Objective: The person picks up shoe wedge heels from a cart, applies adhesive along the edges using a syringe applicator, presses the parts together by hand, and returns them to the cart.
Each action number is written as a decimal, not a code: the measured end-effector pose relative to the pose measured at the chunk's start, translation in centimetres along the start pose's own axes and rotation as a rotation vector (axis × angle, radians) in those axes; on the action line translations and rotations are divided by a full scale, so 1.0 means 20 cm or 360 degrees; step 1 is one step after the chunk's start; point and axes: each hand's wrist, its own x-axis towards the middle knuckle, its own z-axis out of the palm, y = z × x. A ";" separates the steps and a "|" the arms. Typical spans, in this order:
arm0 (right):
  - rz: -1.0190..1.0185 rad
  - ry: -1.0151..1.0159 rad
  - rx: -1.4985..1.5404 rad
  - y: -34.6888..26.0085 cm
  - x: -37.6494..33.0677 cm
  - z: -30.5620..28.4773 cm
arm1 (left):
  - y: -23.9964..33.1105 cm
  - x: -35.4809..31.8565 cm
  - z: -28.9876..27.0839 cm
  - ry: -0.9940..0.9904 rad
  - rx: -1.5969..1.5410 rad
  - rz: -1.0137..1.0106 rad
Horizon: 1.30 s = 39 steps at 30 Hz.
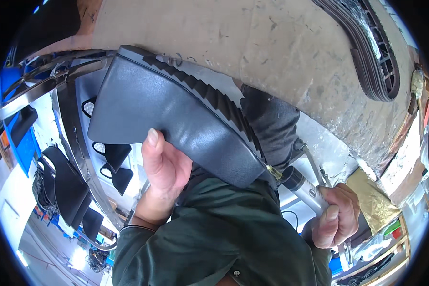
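My left hand (164,164) grips the lower edge of a large curved black leather-like piece (162,109). Its thumb rests on the smooth face, and the other fingers are partly hidden. Dark overlapping folds, shaped like saw teeth (209,95), run along the piece's upper right edge. My right hand (337,214) is closed around a silver cylindrical tool (307,190) with a black collar. The tool's yellowish tip (273,171) points at the right end of the black piece, touching it or very close. I cannot make out the tool's exact kind.
A worn, stained tabletop (271,43) stretches across the far side, with a long ridged dark piece (374,62) on its right. At left, black curved pieces (66,186) hang by a metal rack (69,119). Crumpled gold-coloured sheet (372,193) lies beyond my right hand.
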 end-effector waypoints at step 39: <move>-0.0300 0.0065 0.0337 -0.09 0.05 0.20 | 0.19 -0.17 0.19 -0.0193 -0.0881 -0.0484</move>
